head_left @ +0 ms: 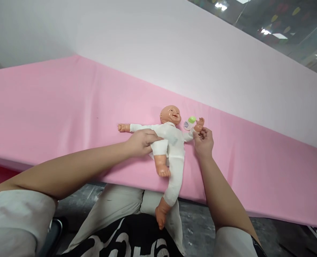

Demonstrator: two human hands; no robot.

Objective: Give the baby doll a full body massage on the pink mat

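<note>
A baby doll (176, 150) in a white cloth suit lies on its back, with its head away from me and its mouth open. Around the thigh of its bent leg, my left hand (144, 142) is closed, fingertips against the belly. The other leg hangs past the near edge, its bare foot over my lap. My right hand (204, 143) pinches the doll's arm near the wrist, partly hidden by my fingers. Beside the doll's head and that raised hand lies a small bottle (188, 124) with a green cap and a printed label.
A pink cover (255, 167) spreads over the table, its near edge against my lap. Behind it rises a plain white wall (147, 39), with a dark window (289, 32) reflecting lights at upper right. A dark chair part (55, 232) stands at lower left.
</note>
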